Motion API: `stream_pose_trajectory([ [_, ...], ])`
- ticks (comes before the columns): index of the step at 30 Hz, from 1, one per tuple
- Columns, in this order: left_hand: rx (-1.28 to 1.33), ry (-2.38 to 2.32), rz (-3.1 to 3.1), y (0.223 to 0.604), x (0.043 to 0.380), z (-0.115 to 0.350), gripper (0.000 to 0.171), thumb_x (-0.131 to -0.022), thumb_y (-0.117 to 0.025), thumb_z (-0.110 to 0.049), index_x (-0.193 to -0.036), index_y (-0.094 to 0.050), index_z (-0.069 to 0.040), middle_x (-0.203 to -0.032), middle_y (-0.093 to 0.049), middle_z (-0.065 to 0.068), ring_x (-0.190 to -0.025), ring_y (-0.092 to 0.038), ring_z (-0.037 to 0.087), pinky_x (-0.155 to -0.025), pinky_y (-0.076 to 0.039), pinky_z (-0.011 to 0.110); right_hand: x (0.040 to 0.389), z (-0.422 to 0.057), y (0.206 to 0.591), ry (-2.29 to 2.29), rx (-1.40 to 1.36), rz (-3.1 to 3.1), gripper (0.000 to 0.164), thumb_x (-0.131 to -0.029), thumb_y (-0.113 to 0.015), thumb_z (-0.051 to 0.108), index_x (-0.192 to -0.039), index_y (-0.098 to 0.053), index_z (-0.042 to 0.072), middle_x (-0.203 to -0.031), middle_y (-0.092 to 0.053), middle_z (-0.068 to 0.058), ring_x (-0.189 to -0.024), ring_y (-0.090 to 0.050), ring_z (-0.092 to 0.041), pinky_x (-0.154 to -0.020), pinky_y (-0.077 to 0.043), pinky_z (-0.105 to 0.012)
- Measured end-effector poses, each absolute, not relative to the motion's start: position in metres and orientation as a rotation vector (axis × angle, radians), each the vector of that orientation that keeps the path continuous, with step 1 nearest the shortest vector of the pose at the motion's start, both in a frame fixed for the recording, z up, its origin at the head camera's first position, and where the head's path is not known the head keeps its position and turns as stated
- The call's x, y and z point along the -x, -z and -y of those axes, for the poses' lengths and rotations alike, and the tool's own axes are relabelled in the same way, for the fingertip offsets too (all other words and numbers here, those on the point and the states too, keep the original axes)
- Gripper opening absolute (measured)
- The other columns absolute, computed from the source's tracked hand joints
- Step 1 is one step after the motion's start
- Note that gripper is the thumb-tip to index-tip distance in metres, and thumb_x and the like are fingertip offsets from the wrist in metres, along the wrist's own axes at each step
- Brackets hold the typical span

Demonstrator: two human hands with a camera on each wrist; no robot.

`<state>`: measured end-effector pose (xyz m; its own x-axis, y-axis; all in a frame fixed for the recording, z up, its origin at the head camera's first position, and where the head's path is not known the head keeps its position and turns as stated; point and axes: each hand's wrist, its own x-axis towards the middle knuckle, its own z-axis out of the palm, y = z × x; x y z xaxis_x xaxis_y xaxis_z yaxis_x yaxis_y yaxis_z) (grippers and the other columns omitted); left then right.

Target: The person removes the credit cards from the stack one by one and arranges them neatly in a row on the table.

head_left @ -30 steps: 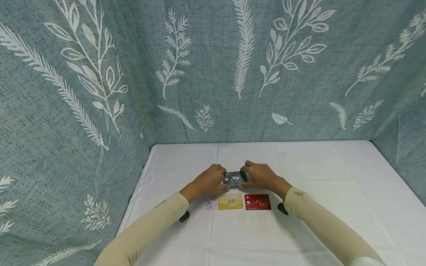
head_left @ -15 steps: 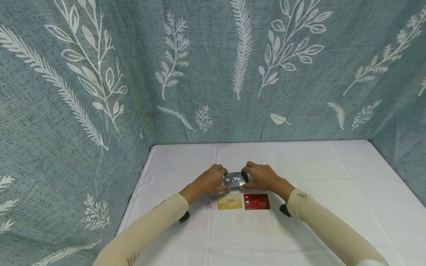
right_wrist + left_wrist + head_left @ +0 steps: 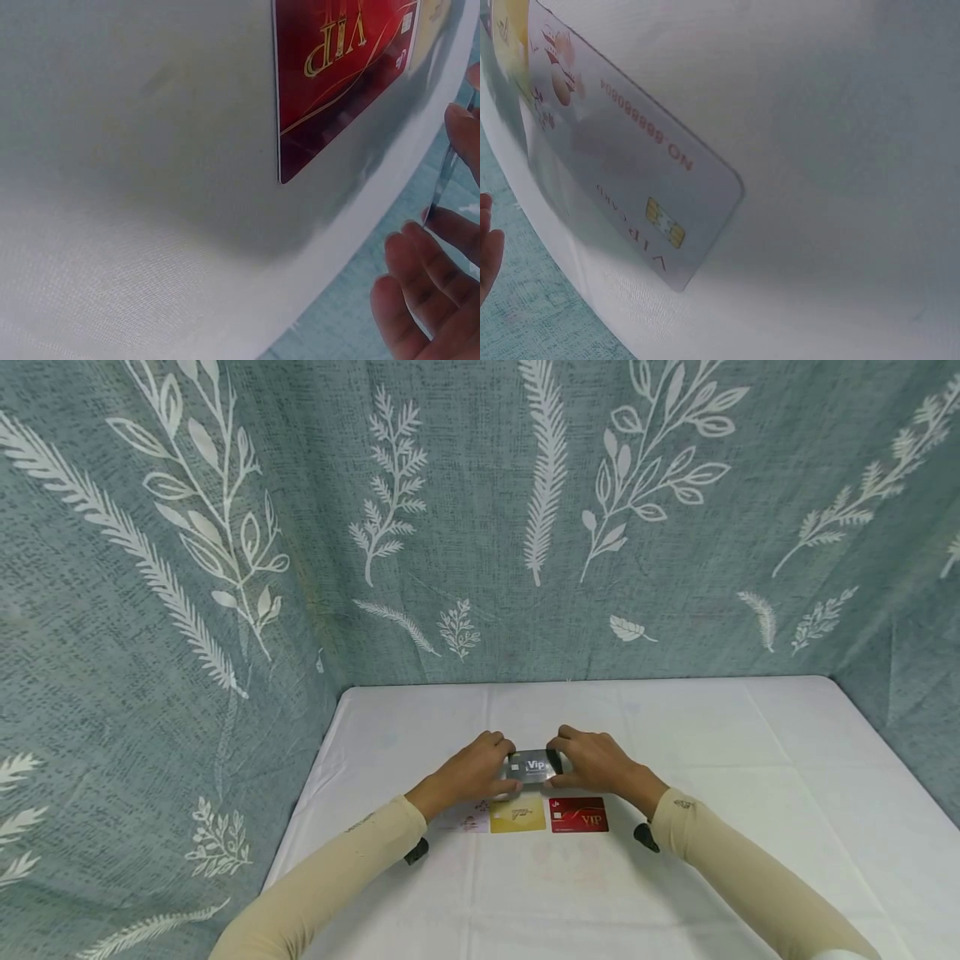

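Note:
A dark grey "Vip" card is held between both hands in the head view, just beyond a row of three cards. My left hand grips its left end, thumb at the near side and fingers at the far side. At the right end, my right hand grips it the same way. The right wrist view shows the card edge-on, raised off the table, with the right fingers partly spread. Only a few fingertips appear at the left edge of the left wrist view.
Nearer the person lie a pale flowered card, partly behind the left forearm, a yellow card and a red VIP card. They rest on a white-covered table. A teal leaf-patterned curtain hangs behind and at the sides.
Both hands and the dark grey card have shifted very slightly to the right. The grip looks the same, and the three cards in the row stay put.

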<state>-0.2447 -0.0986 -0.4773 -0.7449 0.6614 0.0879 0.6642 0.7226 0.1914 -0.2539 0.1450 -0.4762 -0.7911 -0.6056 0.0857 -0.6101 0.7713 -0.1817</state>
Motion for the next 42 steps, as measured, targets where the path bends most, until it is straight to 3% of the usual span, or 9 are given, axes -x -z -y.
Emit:
stream_pose_trajectory([
  [42,1.103,0.282,2.909,0.478,0.234,0.095,0.054,-0.089,-0.074,-0.045,-0.120,-0.064,-0.002,-0.109,-0.062,0.006,-0.096,-0.054,0.015,-0.085,-0.052,0.029,0.241,-0.146,0.477,-0.342,-0.994,2.932,0.058,-0.077,-0.085,0.048,-0.120,-0.072,0.011,-0.104,-0.066,-0.003,-0.071,-0.054,-0.008,-0.063,-0.051,-0.028],
])
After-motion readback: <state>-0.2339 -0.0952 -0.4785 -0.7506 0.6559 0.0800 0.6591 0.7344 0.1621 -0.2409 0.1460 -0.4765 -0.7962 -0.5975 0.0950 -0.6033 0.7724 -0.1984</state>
